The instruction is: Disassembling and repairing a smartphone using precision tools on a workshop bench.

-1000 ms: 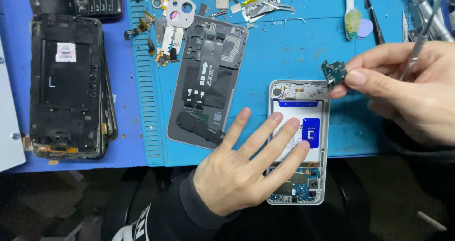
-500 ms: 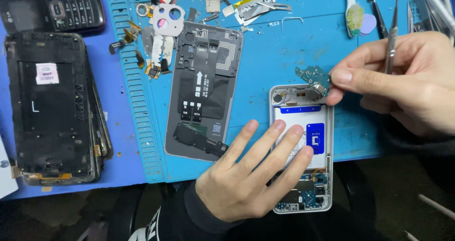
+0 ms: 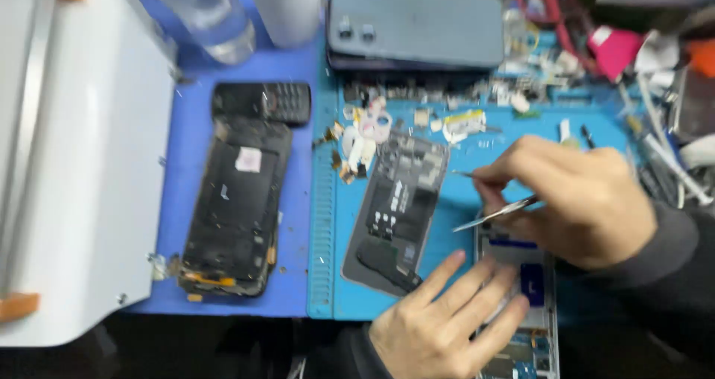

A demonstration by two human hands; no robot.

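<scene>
My left hand (image 3: 439, 327) lies flat, fingers spread open, pressing the opened phone (image 3: 521, 297) down at the near edge of the blue mat (image 3: 477, 200) on the bench. My right hand (image 3: 573, 200) hovers just above the phone's top end, fingers pinched shut around thin metal tweezers (image 3: 495, 214). A detached grey back frame (image 3: 395, 211) lies just left.

Opened phone (image 3: 521, 290) right of rear frame (image 3: 398, 211), both on mat (image 3: 462, 282).

Keypad phone (image 3: 262, 102), dark stripped phone (image 3: 234, 204), grey phone back (image 3: 417, 25), clear bottle (image 3: 202, 10).
</scene>
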